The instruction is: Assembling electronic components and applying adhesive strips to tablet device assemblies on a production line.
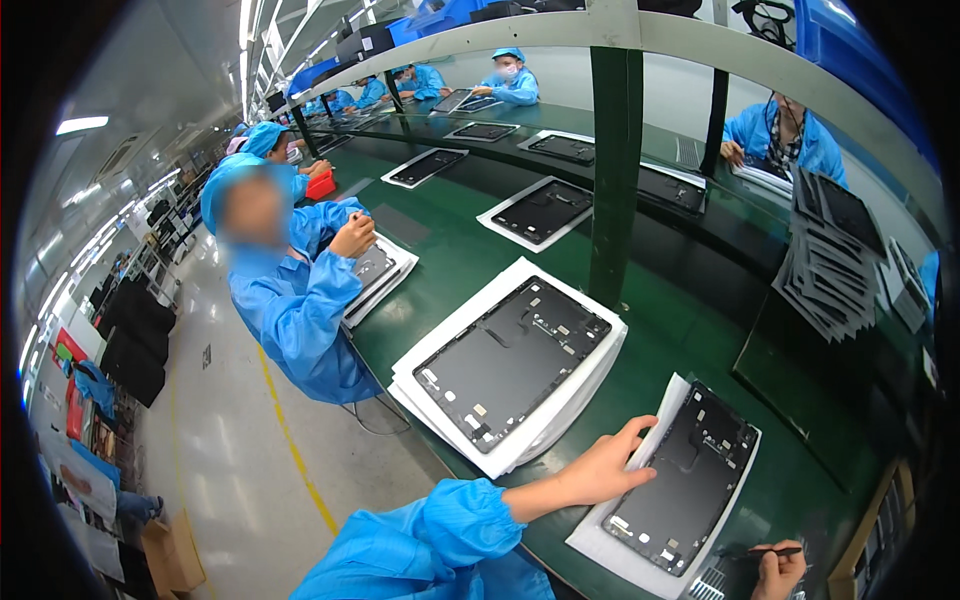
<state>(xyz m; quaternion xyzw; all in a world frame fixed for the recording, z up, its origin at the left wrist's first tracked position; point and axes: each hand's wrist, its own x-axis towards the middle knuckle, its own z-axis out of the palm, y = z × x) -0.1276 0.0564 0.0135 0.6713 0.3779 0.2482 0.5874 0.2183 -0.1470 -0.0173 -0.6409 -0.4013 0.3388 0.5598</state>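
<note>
A: Where is the dark laptop shell [690,478] just now?

B: On a white foam sheet [610,548] at the near edge of the green table [450,250], low and right in the head view; its ribbed inner face is up.

A: And the hands?

B: The left hand [603,468] lies flat with fingers spread over the shell's left edge and the foam beneath; its grip is released, pressing rather than clasping; the right hand [778,572] is at the bottom edge, its grip clenched around a thin dark tool [762,551] whose tip reaches toward the shell's lower corner.

A: How would you do this well?

B: I'd judge: keep the left palm steady so the shell cannot slide on the foam; bring the tool in low and light, since the inner face has small parts that could scratch or lift.

A: Which way does it point?

B: Its long axis runs from lower left to upper right, away from the person; the far short end is toward the green post [612,170].

A: Anything beside it?

B: A second shell on a stack of foam sheets [512,366] lies just to the left, apart from it; a co-worker in blue [300,300] works further along; a leaning pile of shells [830,260] stands at the right.
</note>
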